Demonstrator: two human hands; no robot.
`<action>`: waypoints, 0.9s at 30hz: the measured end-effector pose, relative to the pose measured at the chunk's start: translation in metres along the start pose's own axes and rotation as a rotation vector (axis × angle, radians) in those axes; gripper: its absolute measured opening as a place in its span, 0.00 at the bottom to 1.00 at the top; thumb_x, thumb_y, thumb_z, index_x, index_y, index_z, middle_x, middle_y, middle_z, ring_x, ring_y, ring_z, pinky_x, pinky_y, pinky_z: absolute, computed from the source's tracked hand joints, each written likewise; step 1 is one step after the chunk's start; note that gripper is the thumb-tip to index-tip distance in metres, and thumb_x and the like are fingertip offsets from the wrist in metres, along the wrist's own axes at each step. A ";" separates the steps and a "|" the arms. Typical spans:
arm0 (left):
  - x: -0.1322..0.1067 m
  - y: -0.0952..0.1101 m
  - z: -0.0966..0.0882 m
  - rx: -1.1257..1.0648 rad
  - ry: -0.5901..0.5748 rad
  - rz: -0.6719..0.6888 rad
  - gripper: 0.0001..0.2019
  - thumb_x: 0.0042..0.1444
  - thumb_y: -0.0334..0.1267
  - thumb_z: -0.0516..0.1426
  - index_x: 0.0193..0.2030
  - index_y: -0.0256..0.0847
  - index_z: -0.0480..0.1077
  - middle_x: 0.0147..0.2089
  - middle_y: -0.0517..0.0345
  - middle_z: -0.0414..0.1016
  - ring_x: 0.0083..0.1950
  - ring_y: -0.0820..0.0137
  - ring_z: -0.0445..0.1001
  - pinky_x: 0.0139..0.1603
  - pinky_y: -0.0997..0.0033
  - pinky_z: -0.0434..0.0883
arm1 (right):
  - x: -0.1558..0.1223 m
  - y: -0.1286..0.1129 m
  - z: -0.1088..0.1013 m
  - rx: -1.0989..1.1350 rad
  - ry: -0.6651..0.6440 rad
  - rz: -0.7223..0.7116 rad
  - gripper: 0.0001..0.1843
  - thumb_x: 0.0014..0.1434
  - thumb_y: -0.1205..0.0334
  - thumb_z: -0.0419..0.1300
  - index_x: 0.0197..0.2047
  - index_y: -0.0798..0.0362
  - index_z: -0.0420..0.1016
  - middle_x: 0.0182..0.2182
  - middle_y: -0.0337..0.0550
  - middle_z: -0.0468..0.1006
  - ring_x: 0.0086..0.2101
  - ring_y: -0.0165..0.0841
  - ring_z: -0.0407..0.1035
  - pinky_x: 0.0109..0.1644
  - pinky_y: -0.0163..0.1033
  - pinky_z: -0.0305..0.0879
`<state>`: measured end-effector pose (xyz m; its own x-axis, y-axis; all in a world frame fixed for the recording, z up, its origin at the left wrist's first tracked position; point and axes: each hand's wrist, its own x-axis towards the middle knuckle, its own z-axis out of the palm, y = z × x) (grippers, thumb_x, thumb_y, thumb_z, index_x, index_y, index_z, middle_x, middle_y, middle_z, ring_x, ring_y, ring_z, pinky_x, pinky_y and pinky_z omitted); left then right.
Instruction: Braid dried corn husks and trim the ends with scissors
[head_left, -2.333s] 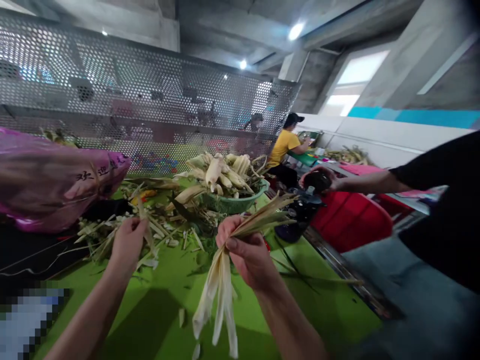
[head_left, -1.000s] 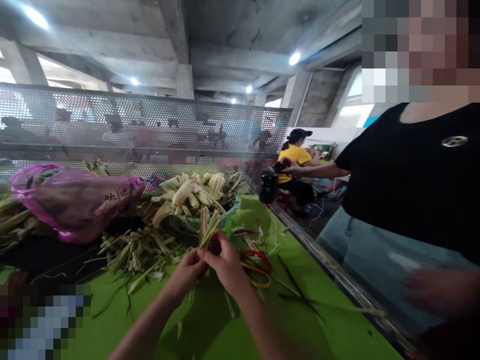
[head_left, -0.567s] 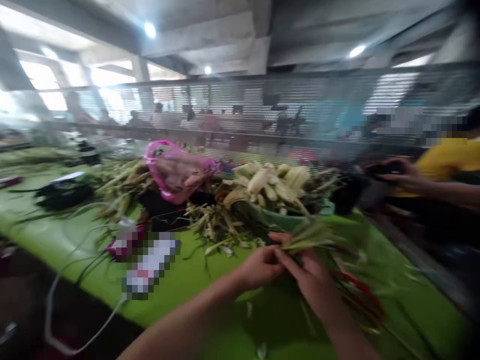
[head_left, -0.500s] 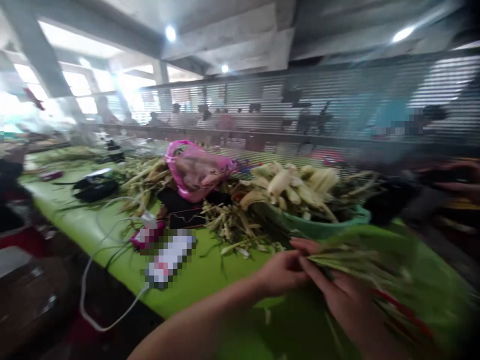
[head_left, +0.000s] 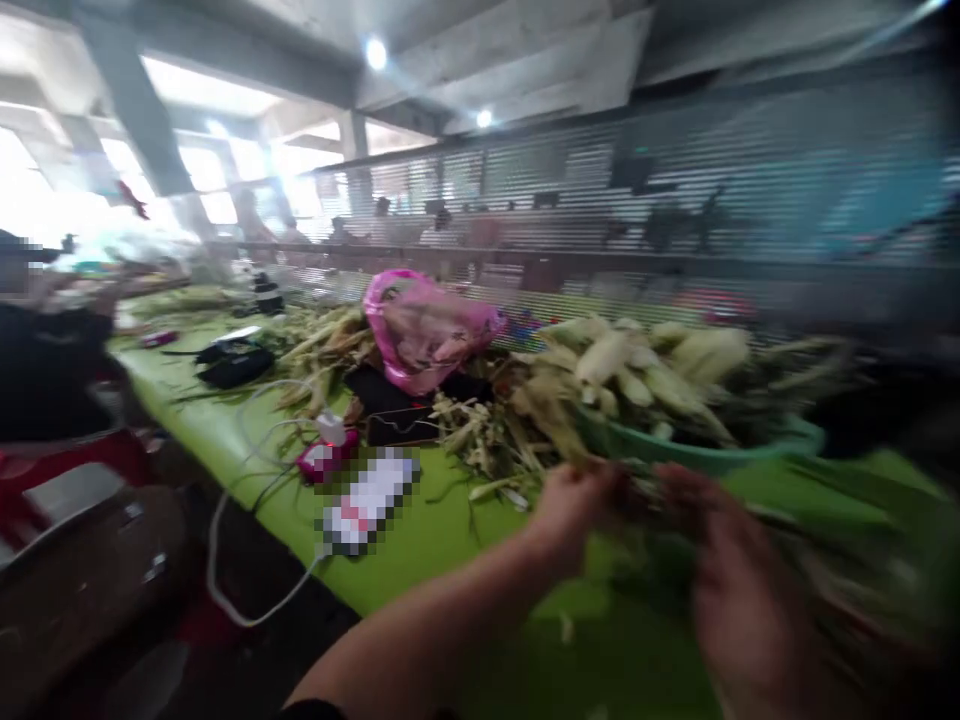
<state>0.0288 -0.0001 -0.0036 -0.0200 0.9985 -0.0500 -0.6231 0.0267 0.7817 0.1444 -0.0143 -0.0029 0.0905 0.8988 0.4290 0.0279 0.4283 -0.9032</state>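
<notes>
My left hand (head_left: 574, 515) is closed at the near rim of a green bowl (head_left: 675, 452), its fingertips pressed together on thin husk strips (head_left: 641, 488). These strips run across the gap toward my right hand (head_left: 742, 580). Motion smears the right hand, so its grip is unclear; its fingers point up and left. Pale corn husks (head_left: 637, 365) are heaped in the bowl. A dry brownish husk (head_left: 551, 405) hangs at the bowl's left side, its lower end right behind my left hand. Blurred long strips also lie right of my right hand.
On the green tabletop (head_left: 450, 540) lie a charging phone (head_left: 371, 500), a pink power adapter (head_left: 326, 455), a white cable (head_left: 214, 560), husk scraps (head_left: 487, 435), a pink plastic bag (head_left: 427, 325) and a black pouch (head_left: 234, 363). A person in black (head_left: 52, 370) is at far left, by a red chair (head_left: 112, 455).
The view has swung left, shifting the table things rightward. My hands have moved apart, and the fan of pale strips that lay over my right hand is now a dark blur between and beside them.
</notes>
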 end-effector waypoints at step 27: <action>0.002 0.009 -0.020 0.064 0.089 -0.029 0.17 0.40 0.39 0.68 0.32 0.36 0.67 0.19 0.72 0.61 0.17 0.84 0.56 0.17 0.83 0.55 | -0.002 -0.019 -0.032 -0.957 -0.482 -0.168 0.16 0.57 0.61 0.61 0.50 0.47 0.75 0.47 0.46 0.77 0.50 0.43 0.65 0.56 0.51 0.59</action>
<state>0.0078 0.0016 -0.0090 -0.0735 0.9893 -0.1263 -0.5730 0.0617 0.8172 0.1760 -0.0268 0.0127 -0.3814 0.8673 0.3197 0.7874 0.4860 -0.3792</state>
